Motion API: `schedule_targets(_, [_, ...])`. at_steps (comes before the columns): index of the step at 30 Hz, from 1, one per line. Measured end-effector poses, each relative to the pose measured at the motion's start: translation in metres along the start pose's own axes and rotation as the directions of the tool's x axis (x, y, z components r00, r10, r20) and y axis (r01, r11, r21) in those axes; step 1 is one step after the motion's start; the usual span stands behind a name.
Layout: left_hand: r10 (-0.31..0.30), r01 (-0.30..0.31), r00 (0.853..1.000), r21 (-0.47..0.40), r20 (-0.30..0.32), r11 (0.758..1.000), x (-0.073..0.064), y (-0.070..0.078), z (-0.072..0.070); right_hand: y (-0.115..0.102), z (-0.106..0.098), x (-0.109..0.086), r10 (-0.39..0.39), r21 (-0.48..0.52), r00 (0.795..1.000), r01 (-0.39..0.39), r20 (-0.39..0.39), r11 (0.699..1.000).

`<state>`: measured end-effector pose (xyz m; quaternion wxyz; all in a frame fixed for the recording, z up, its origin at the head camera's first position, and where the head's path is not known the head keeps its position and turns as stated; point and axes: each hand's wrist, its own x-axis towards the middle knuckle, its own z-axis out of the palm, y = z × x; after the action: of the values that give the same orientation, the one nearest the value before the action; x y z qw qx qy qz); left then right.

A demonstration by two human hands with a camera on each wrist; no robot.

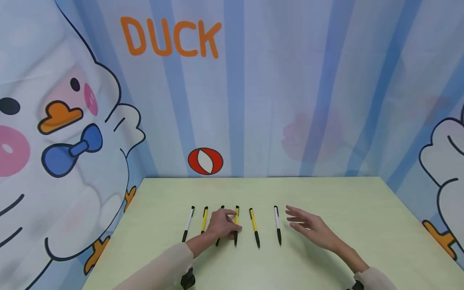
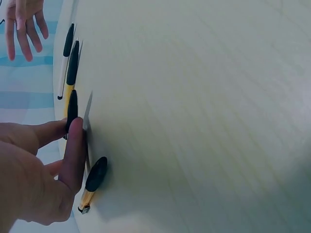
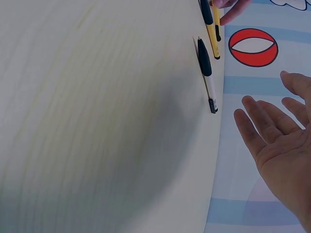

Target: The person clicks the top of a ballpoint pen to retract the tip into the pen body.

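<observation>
My left hand (image 1: 222, 224) pinches a yellow pen (image 1: 237, 219) with a black grip between thumb and fingers. The left wrist view shows that pen's black grip (image 2: 72, 104) between the fingertips. Just left of it, another pen (image 1: 218, 242) is mostly hidden under the hand. Farther left lie a yellow pen (image 1: 204, 218) and a white pen (image 1: 189, 221), partly covered by the forearm. A yellow pen (image 1: 254, 227) and a white pen (image 1: 277, 224) lie to the right. Beside that white pen, my right hand (image 1: 314, 229) hovers with fingers loosely extended, holding nothing.
The pens form a row across a pale yellow-green table (image 1: 326, 193), black grips toward me. A blue-striped cloth backdrop (image 1: 253, 100) with printed ducks and a red ball (image 1: 195, 162) rises behind the table's far edge and along both sides.
</observation>
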<state>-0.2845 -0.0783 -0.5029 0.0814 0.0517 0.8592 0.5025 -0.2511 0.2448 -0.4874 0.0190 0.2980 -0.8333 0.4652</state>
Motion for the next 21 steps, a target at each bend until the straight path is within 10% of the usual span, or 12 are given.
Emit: schedule_targets(21, [-0.022,0.024,0.999,0.058,-0.034,0.998,-0.002,0.015,-0.005,0.003,-0.007,-0.003,-0.013,-0.042,1.000,0.012,-0.017,0.999])
